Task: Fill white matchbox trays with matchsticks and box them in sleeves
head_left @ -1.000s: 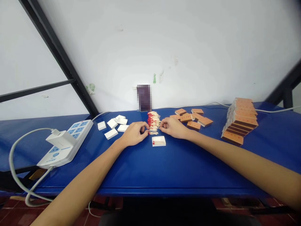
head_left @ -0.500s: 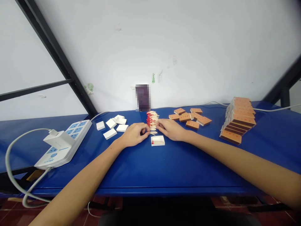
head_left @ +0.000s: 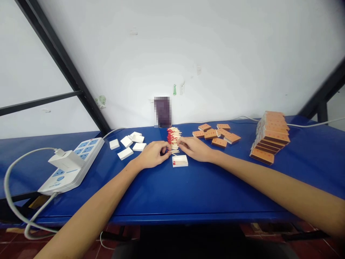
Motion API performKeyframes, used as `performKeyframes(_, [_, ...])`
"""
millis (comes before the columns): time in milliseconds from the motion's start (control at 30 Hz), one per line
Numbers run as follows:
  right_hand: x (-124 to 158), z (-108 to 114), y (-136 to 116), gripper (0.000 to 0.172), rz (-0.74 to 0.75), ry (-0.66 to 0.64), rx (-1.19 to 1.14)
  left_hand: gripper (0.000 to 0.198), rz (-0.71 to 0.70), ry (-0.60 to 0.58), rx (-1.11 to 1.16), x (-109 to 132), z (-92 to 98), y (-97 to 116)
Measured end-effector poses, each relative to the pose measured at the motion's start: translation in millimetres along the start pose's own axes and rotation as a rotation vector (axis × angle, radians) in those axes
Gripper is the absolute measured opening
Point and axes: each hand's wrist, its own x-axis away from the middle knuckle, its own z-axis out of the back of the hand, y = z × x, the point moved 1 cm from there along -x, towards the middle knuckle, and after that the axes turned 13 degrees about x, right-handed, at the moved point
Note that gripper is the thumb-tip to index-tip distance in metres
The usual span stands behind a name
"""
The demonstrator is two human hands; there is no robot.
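Observation:
A pile of red-tipped matches (head_left: 174,138) lies between my two hands, with the red heads to the left. My left hand (head_left: 155,154) is closed in a pinch at the pile's near left edge, on the head end of a match (head_left: 174,152). On the other side, my right hand (head_left: 195,148) has thumb and fingertips together against the plain match ends; what is between them is hidden. Just in front of the pile stands an open white matchbox tray (head_left: 183,158) with a few matches along its near side.
Several white inner trays (head_left: 125,154) lie to the left, beside a white power strip (head_left: 72,171) with a plugged-in charger. Loose orange matchbox sleeves (head_left: 211,134) are spread at the right, and a tall stack of matchboxes (head_left: 272,136) stands farther right. A cable runs along the wall.
My right fingertips have shifted slightly up along the match ends. The left hand stays at the same edge of the pile. The view has moved a little.

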Motion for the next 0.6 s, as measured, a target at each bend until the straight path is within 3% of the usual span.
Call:
performKeyframes(400, [2.0,-4.8,3.0,0.022,-0.02,0.017,-0.02,0.007,-0.063,0.014,-0.001,-0.6,-1.2,5.1])
performKeyframes(600, [5.5,0.0,0.3,0.021,-0.043,-0.027,-0.098,0.022,-0.012,0.044,0.013,0.7,2.8,2.3])
